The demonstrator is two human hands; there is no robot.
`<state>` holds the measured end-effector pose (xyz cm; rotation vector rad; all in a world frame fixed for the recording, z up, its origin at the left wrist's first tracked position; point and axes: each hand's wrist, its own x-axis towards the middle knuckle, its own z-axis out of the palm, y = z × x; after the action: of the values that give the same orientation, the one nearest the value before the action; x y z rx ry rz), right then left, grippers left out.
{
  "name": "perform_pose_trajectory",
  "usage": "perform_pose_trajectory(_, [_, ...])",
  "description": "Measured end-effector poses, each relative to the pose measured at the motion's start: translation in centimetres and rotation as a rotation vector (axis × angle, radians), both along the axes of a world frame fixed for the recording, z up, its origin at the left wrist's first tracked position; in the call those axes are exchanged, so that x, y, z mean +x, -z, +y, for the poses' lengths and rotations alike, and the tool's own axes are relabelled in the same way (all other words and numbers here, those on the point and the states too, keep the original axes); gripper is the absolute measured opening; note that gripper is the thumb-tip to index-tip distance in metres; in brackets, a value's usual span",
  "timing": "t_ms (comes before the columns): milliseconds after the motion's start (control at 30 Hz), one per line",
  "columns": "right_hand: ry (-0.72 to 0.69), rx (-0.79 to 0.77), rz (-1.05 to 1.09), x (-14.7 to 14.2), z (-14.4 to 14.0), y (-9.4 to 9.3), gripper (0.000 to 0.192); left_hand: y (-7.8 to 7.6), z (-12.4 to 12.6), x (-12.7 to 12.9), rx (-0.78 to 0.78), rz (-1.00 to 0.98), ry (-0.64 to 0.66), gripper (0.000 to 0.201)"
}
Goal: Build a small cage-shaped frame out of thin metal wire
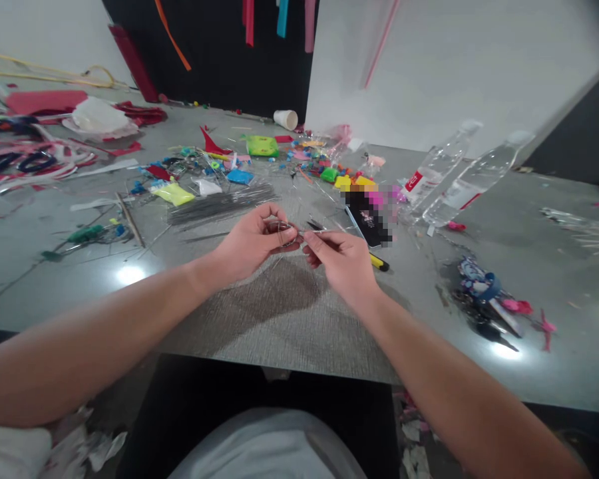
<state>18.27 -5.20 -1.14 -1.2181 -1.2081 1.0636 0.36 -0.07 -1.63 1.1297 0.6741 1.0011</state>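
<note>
Above the middle of the table, my two hands meet almost fingertip to fingertip. My left hand (253, 243) pinches a small loop of thin wire (290, 245) between thumb and fingers, which partly hide it. My right hand (347, 261) is closed, its thumb and forefinger pinched on what looks like the wire's end beside the loop. A dark pointed tool tip (315, 225) shows just behind the right fingers. Partly covered by the right hand lies a yellow and black cutter (379, 262). Behind the left hand lies a bundle of thin dark wires (214, 205).
Two water bottles (439, 163) (479, 183) stand at the right. A pixelated dark phone-like object (367, 216) lies near the right hand. Colourful clay packets (262, 146) and scraps spread along the back. Scissors (484, 319) lie front right; ribbons (70, 156) pile up left.
</note>
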Motion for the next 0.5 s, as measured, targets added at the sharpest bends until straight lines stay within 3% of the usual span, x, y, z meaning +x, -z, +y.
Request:
perform_pose_trajectory(133, [-0.069,-0.115,-0.011,0.49,0.62,0.32,0.021,0.45,0.04,0.14,-0.027,0.153,-0.013,0.027])
perform_pose_trajectory(300, [-0.110,-0.283,0.154,0.35,0.78,0.25,0.019,0.60,-0.01,0.38,-0.070,0.148,-0.080,0.028])
perform_pose_trajectory(500, [-0.081,-0.265,0.091,0.09,0.47,0.11,0.016,0.78,-0.35,0.64,0.039,0.185,-0.132,0.027])
